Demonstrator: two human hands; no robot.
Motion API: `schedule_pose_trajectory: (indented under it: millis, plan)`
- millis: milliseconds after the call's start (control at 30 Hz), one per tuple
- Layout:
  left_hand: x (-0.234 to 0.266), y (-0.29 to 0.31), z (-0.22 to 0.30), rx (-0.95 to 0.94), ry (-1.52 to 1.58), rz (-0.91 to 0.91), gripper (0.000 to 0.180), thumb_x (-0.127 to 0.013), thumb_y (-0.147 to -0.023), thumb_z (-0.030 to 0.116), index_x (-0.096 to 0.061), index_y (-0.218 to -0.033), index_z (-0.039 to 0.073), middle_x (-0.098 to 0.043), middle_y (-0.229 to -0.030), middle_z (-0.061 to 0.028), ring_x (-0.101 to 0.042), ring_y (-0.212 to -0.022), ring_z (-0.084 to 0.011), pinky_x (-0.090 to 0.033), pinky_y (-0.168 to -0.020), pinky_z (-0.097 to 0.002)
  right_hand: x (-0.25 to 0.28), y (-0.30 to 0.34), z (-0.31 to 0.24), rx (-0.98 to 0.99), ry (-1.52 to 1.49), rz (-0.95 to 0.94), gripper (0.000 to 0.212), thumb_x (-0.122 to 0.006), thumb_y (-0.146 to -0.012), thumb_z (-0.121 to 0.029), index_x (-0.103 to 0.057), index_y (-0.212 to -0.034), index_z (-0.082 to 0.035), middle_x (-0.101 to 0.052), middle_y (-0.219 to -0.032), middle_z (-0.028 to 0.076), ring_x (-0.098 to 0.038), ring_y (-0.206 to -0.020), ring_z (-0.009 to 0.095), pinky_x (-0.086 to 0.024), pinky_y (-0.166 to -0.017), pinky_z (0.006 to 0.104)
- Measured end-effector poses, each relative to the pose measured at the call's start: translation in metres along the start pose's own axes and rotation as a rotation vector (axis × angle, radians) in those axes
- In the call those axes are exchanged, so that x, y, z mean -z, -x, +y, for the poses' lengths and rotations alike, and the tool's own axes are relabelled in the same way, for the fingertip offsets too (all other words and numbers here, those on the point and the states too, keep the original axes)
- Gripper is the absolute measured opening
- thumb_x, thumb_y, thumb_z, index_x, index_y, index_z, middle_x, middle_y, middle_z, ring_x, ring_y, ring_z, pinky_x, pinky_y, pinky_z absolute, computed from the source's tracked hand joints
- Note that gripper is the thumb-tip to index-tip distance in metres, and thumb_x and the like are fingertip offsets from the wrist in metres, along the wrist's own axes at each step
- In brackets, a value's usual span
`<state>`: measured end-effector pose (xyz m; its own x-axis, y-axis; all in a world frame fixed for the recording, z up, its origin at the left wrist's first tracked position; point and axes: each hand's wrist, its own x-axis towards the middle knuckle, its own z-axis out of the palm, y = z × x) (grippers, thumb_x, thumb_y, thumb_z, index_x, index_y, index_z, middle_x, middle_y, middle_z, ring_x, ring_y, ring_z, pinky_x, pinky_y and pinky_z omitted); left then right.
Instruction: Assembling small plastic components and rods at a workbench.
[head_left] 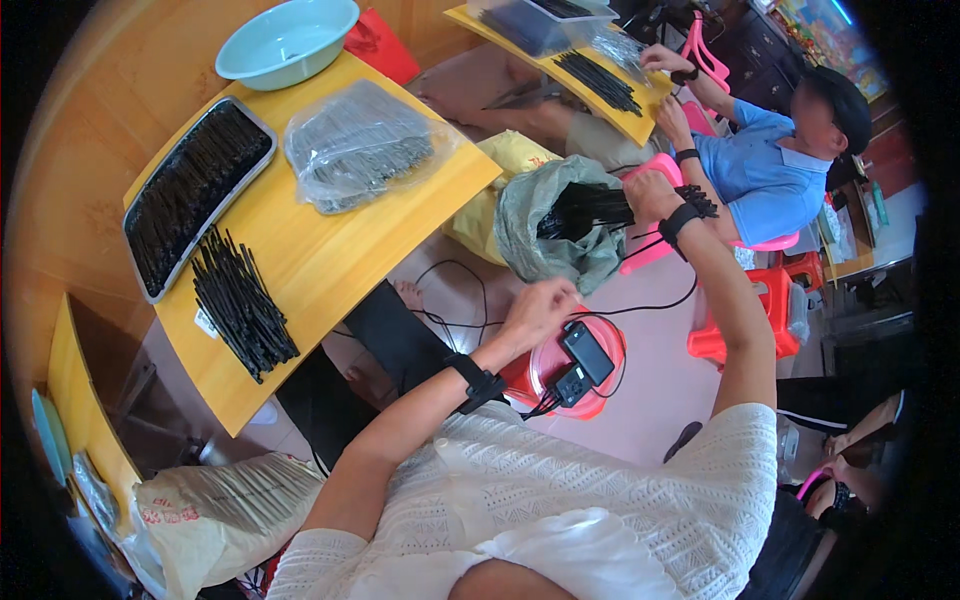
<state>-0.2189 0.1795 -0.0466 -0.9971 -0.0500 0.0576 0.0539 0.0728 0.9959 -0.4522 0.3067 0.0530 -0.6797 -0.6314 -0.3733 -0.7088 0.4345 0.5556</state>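
My right hand (pixel 655 196) is closed around a bundle of thin black sticks (pixel 697 203), whose ends stick out to its right. It is at the right side of the mouth of a grey-green woven sack (pixel 520 235). More black sticks (pixel 580 212) lie inside that sack, and its depth is hidden. Lower and to the left, my left hand (pixel 541 308) is just below the sack, fingers loosely bent and partly apart, with nothing visible in them. Below it, a phone-like black device (pixel 587 352) and a small black box (pixel 572 385) rest on a red stool (pixel 612 345).
The yellow table (pixel 350 290) at left bears a tray of black sticks (pixel 200 190), a loose stick pile (pixel 240 305), a transparent bag (pixel 360 145) and a blue basin (pixel 287 45). A co-worker (pixel 770 165) sits at a second table (pixel 545 68). Cables (pixel 650 308) cross nearby.
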Motion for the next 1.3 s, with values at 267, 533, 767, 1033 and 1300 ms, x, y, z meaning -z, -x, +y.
schedule_pose_trajectory:
  millis: [267,533,767,1033,1300]
  plan:
    - [-0.038,0.023,0.022,0.040,0.031,-0.548,0.042,-0.061,-0.079,0.037,-0.058,-0.098,0.000,-0.063,-0.085,-0.0137,-0.061,-0.081,-0.0221,-0.047,-0.073,-0.0331,0.041,0.056,0.022,0.018,-0.268,-0.183,0.039,-0.065,-0.040,-0.011,-0.060,-0.077,0.000,-0.060,-0.064,0.014,-0.061,-0.068,0.032,-0.049,-0.062,0.0367]
    - [-0.085,0.029,0.002,-0.138,0.216,-0.305,0.058,-0.063,-0.077,0.044,-0.052,-0.104,-0.005,-0.054,-0.099,-0.0160,-0.054,-0.092,-0.0231,-0.044,-0.081,-0.0330,0.100,0.091,-0.002,0.083,-0.900,-0.198,0.034,-0.070,-0.047,-0.011,-0.059,-0.077,0.002,-0.059,-0.064,0.010,-0.057,-0.058,0.018,-0.046,-0.055,0.0307]
    - [-0.027,0.015,0.014,0.109,0.426,-0.321,0.063,-0.070,-0.071,0.046,-0.052,-0.106,-0.003,-0.053,-0.088,-0.0057,-0.049,-0.079,-0.0114,-0.043,-0.069,-0.0244,0.128,0.079,-0.051,0.336,-1.301,-0.236,0.043,-0.074,-0.050,-0.009,-0.057,-0.088,0.004,-0.059,-0.075,0.003,-0.052,-0.068,0.009,-0.043,-0.061,0.0232]
    - [-0.022,0.021,0.002,0.135,0.843,-0.576,0.090,-0.065,-0.074,0.049,-0.020,-0.135,0.000,-0.028,-0.136,-0.0184,-0.027,-0.128,-0.0242,-0.023,-0.105,-0.0358,0.158,0.065,-0.082,0.430,-1.384,-0.184,0.047,-0.074,-0.049,-0.009,-0.056,-0.090,0.006,-0.060,-0.078,0.004,-0.053,-0.071,0.010,-0.043,-0.064,0.0231]
    - [-0.013,0.026,-0.005,0.039,1.315,-0.354,0.093,-0.073,-0.068,0.040,-0.017,-0.137,0.013,-0.029,-0.136,-0.0045,-0.028,-0.126,-0.0199,-0.025,-0.103,-0.0372,0.151,0.055,-0.098,0.424,-1.436,-0.167,0.049,-0.073,-0.047,-0.008,-0.056,-0.092,0.004,-0.060,-0.082,0.005,-0.054,-0.073,0.011,-0.044,-0.067,0.0235]
